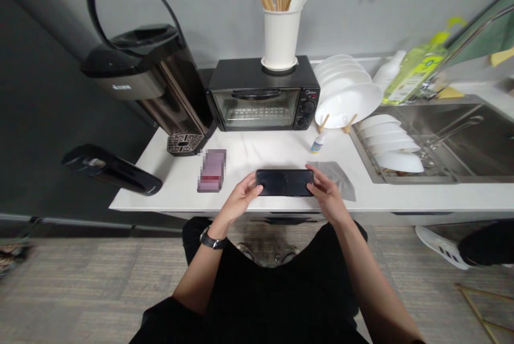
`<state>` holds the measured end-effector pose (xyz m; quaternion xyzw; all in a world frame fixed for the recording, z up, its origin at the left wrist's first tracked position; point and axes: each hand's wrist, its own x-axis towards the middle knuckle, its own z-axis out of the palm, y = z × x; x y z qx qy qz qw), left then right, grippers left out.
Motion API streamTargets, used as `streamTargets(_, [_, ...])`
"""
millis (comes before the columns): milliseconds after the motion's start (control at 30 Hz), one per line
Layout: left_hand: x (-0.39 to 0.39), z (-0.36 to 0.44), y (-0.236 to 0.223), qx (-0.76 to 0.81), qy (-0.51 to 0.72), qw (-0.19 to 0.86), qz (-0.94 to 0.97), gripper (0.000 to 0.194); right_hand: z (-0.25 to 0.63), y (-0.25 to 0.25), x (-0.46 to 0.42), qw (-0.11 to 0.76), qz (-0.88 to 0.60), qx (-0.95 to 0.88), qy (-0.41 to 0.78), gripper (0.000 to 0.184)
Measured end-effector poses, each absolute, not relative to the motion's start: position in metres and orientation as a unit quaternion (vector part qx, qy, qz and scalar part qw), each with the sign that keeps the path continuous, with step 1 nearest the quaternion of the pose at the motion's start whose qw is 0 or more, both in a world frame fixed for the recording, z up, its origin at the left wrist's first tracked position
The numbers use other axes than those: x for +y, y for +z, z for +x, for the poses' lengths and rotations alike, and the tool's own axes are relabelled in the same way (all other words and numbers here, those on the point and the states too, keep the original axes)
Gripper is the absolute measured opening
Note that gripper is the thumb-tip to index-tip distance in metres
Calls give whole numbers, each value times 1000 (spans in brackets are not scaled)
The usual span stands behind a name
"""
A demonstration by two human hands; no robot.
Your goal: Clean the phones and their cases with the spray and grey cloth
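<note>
A black phone [285,182] lies sideways over the front of the white counter [249,157], held at both ends. My left hand [241,198] grips its left end, fingers curled around the edge. My right hand [326,191] grips its right end the same way. A watch sits on my left wrist. A grey foil pouch [339,177] lies flat on the counter just right of the phone, partly under my right hand. A small white dropper bottle [317,143] stands behind the phone.
A black toaster oven [263,100] carries a white holder of chopsticks [281,33]. A black hot-water dispenser [148,82] stands at left, and a blurred pink box [212,170]. White plates [347,95] and bowls [391,143] sit by the sink [461,140]. Another person's shoe [439,247] is at right.
</note>
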<state>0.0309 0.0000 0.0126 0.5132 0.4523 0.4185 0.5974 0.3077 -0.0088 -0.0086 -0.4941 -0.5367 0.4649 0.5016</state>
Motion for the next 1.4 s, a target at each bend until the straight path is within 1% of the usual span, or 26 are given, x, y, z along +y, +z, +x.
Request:
streamTargets(67, [-1,29,13,432,409,626,505,72,309,-13,-8,507,-494,-535,462,62])
streamTargets(133, [0,29,12,451,405,637,476,75,309,-17,-8,506,-485,-534,474,62])
streamTargets(233, [2,29,9,469,407,636,458,81,307,-20,-5,492,-478,-549,477,62])
streamTargets(300, [5,30,7,465,413,626,471,84,306,-20,-3,483,-488,-570,451,63])
streamTargets(367, [9,32,6,464,414,613,486,84,310,-18,0,469,-523,-603,378,59])
streamTargets(433, [12,33,2,469,408,606,496,80,320,-16,0,446,-570,-637,265,49])
streamTargets(467, [13,34,0,471,403,604,501,79,328,-15,0,427,-592,-652,204,45])
streamTargets(533, [16,34,-6,479,393,590,517,77,346,-16,-3,377,-619,-680,106,45])
streamTargets(600, [17,35,-12,486,383,567,544,81,363,-20,-8,329,-622,-708,58,49])
streamTargets(667, [18,36,-15,487,363,543,579,93,374,-25,-14,302,-621,-722,39,47])
streamTargets(733, [17,38,-15,497,333,506,621,101,379,-28,-17,303,-634,-711,20,39])
streamTargets(800, [15,41,-13,519,311,440,664,96,378,-28,-17,324,-657,-681,1,35])
streamTargets(900, [13,45,-6,545,284,309,726,81,364,-20,-14,365,-676,-641,-16,37])
streamTargets(1000, [11,46,-2,547,257,229,763,79,339,-13,-10,374,-639,-672,7,35])
streamTargets(1100, [11,44,-1,538,250,217,775,75,311,-15,-8,328,-582,-743,37,38])
streamTargets(1200, [12,43,-2,531,244,220,781,72,283,-19,-8,290,-570,-768,31,42])
streamTargets(1333, [12,41,-6,537,231,215,782,72,236,-15,-13,266,-525,-806,68,48])
streamTargets(1400, [11,41,-9,540,227,204,785,67,214,-11,-20,260,-484,-829,102,50])
